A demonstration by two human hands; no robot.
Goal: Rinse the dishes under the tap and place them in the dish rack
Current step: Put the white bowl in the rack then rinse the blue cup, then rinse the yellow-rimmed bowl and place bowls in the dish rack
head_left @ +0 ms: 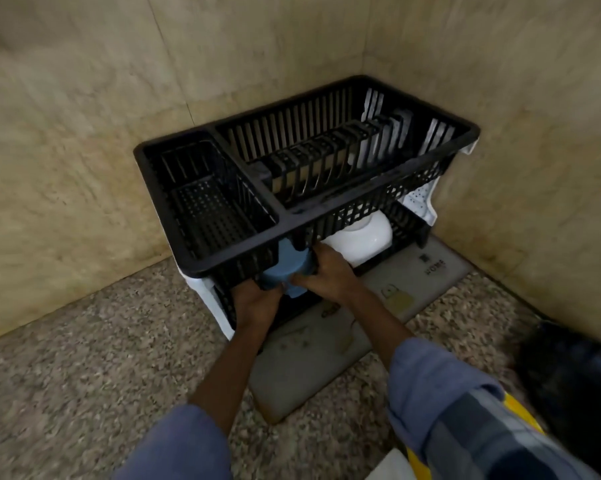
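Note:
A black two-tier plastic dish rack [326, 199] stands in the corner of the counter. At the front opening of its lower tier, both hands hold a light blue bowl [285, 268], tilted and partly under the upper basket. My left hand [254, 303] grips it from below left, my right hand [326, 271] from the right. A white bowl [361, 237] lies in the lower tier just to the right. White plates [371, 133] stand in the upper tier's slots at the far right.
A grey drying mat [309, 358] lies under and in front of the rack on the speckled granite counter [84, 358]. Beige tiled walls close the corner behind and to the right. A dark object [569, 375] sits at the right edge.

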